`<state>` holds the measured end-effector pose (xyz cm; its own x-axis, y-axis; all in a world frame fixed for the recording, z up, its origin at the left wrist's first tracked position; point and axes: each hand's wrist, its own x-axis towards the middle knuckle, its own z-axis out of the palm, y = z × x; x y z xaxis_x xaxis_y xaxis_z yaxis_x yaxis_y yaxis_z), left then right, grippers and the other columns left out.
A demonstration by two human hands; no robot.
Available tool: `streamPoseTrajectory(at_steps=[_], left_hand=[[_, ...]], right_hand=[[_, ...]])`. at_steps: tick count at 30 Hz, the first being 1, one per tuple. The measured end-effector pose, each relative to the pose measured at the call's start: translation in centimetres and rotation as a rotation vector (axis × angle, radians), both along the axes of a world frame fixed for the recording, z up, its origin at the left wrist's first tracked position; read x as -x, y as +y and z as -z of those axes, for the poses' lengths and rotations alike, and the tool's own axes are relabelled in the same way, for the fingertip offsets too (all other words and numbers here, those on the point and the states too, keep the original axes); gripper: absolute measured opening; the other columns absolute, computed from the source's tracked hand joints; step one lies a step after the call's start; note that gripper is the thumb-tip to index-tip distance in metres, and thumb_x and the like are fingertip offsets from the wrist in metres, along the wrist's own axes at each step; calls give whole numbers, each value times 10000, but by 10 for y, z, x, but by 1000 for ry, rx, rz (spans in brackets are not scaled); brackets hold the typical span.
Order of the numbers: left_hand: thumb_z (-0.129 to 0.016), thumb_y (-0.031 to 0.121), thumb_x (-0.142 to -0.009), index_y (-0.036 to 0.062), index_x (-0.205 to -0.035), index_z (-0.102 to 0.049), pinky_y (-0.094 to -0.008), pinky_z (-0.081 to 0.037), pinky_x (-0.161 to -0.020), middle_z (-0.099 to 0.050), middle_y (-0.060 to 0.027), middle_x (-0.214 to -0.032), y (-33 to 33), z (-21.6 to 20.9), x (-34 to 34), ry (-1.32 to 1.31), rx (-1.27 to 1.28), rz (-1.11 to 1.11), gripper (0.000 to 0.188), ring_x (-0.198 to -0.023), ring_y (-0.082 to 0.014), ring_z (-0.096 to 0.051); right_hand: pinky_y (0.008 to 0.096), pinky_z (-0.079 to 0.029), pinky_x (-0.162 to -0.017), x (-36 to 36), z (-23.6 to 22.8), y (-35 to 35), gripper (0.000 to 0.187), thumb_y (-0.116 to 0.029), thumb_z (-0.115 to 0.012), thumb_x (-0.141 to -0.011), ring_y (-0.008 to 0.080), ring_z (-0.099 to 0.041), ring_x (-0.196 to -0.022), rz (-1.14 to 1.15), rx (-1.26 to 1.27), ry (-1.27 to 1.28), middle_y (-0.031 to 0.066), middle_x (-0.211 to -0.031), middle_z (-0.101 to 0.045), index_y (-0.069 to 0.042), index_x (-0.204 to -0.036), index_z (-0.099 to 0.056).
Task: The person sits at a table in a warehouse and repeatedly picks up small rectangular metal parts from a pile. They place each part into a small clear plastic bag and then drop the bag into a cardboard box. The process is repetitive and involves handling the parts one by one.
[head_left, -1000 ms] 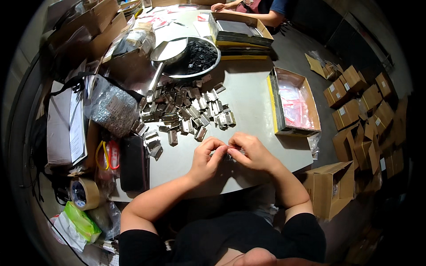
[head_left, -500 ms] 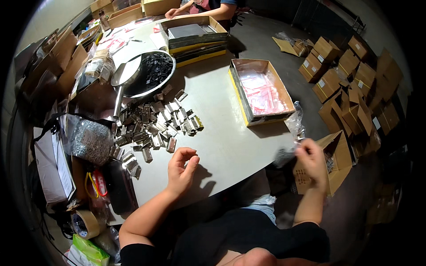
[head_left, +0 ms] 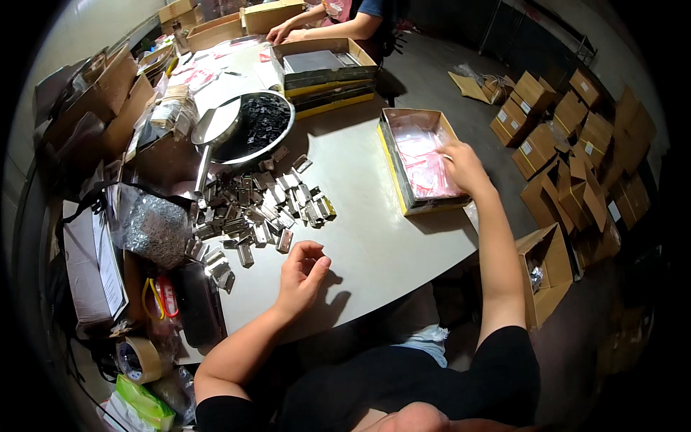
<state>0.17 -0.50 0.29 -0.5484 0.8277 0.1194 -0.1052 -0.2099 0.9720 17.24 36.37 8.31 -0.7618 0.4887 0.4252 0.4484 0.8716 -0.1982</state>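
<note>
Right hand (head_left: 464,169) at red-edged plastic bags (head_left: 422,167) in an open box (head_left: 397,170), grip unclear; left hand (head_left: 299,281) loosely curled, empty, above the counter (head_left: 353,180)
Overlapping bags could cling, bringing up several

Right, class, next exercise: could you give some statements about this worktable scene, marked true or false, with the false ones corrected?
1. Metal pieces lie heaped on the table. True.
2. The right hand is at the nearer yellow-edged box. True.
3. That box holds metal pieces. False: it holds plastic packets.
4. The left hand, loosely curled, looks empty. True.
5. The metal pieces lie right of that box. False: they lie to its left.
6. The tabletop is black. False: it is pale grey.
</note>
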Motion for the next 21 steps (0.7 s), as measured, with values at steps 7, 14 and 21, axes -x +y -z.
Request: streamPoseTrajectory(at_steps=[7, 14, 21], left_hand=[[-639, 111, -913, 7, -1084, -516, -203, -450, -589, -584, -19, -846, 0, 4, -1, 13, 11, -27, 234, -680, -55, -549], [-649, 111, -903, -11, -1071, -530, -220, -474, -586, -602, -49, -828, -1, -1, -3, 67, 29, 3, 239, -680, -74, -584], [-676, 117, -872, -10, -1120, -581, -281, -513, -720, -626, -106, -989, -3, -1, 2, 251, 36, -69, 294, -870, -158, -617]], right_hand=[[433, -480, -821, 43, 16, 30, 177, -129, -680, -769, 343, -611, -923, 156, -31, -249, 187, -928, -640, -21, -908, -670], [373, -496, -754, 14, -8, -11, 180, -154, -699, -778, 322, -641, -832, 204, 258, -170, 182, -846, -659, -15, -892, -691], [311, -493, -729, 29, -26, -110, 395, 132, -445, -707, 229, -595, -765, -284, 327, 193, 124, -869, -637, 9, -1008, -669]])
